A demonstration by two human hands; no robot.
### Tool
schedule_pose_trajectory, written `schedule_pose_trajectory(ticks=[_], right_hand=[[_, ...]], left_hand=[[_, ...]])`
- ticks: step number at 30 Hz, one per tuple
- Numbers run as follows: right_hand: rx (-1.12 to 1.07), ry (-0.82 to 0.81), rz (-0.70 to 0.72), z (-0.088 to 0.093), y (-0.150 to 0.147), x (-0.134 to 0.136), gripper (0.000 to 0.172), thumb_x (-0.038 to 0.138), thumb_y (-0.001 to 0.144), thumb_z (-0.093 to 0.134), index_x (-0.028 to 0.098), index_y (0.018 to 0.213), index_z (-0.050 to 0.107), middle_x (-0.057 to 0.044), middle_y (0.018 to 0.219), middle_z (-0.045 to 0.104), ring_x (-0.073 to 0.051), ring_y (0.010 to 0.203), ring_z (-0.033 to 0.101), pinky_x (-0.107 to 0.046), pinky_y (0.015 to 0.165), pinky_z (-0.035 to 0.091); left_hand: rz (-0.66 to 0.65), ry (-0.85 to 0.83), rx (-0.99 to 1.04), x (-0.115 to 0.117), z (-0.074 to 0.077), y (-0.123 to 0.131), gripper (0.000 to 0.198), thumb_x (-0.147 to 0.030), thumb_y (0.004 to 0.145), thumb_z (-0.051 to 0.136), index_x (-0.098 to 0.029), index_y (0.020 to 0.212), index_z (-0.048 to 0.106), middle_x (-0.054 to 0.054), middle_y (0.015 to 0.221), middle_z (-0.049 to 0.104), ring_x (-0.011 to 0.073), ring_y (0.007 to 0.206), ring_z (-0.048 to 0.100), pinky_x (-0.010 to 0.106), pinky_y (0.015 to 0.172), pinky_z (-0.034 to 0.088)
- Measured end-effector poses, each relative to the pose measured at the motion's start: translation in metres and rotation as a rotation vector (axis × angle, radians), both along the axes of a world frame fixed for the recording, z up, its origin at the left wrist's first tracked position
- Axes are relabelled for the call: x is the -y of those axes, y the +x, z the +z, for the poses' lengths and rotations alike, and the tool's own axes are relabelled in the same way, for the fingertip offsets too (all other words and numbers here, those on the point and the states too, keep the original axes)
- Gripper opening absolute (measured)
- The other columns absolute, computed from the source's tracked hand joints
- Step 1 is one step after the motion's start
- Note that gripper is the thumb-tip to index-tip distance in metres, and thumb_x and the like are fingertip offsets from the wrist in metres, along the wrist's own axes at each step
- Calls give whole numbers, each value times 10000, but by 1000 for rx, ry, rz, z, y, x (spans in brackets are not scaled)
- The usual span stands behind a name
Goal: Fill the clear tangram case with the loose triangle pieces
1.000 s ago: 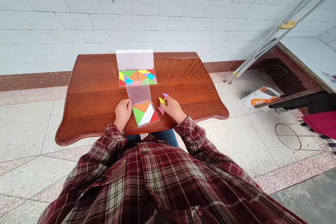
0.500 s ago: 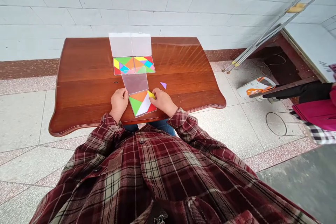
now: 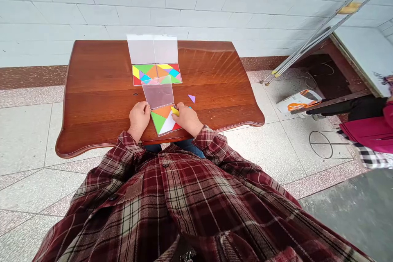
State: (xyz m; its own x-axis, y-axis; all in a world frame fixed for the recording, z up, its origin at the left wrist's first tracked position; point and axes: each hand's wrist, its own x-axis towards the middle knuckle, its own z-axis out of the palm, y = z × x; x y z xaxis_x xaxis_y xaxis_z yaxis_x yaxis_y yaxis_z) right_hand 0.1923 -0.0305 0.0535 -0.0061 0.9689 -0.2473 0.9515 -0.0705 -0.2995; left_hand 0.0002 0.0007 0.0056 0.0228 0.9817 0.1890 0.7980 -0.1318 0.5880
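Observation:
My right hand (image 3: 188, 120) pinches a yellow tangram piece (image 3: 175, 111) over the upper right of an open plastic tangram case. In that case lie an orange piece (image 3: 161, 111), a green piece (image 3: 157, 122) and a red piece (image 3: 177, 126), partly covered by my hand; a bare white strip (image 3: 167, 124) runs between them. Its clear lid (image 3: 159, 93) stands tilted up at the back. My left hand (image 3: 139, 118) is closed, fingertips gripping the case's left edge by the hinge. A purple triangle (image 3: 192, 98) lies beyond my right hand, and a sliver of blue shows beside my fingers.
Behind, a double tangram case (image 3: 155, 50) lies open with coloured pieces filling both halves. All this rests on a brown wooden table (image 3: 98, 90) against a tiled wall. To the right are crutches (image 3: 302, 45), a white box (image 3: 299, 101) and part of another person (image 3: 365, 127).
My right hand has shifted slightly left with the yellow piece, which is now turned differently. A bit of blue has come into view beside the fingers. My left hand stays at the case's edge.

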Motion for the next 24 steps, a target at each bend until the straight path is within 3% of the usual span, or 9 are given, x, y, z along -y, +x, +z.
schedule_pose_trajectory(ticks=[9,18,24], right_hand=[[-78,7,76,-5,4,-6,258,301,828,500,163,1043,538,-93,949,666,-217,850,607,-289,690,412],[19,17,95,0,2,-11,254,206,867,395,155,1007,601,-119,964,682,-227,871,624,-294,727,423],[-170,36,7,-8,11,-16,212,161,846,443,156,1030,548,-72,913,676,-185,831,621,-272,734,436]], left_hand=[[7,-7,-9,0,-1,0,171,-260,845,441,-198,784,588,44,826,612,177,795,543,274,671,356],[2,2,-17,0,-2,-1,171,-262,845,440,-195,781,584,41,840,624,181,808,550,279,673,356],[0,6,-2,-1,-1,0,166,-259,841,443,-196,769,579,38,834,624,178,802,548,279,668,352]])
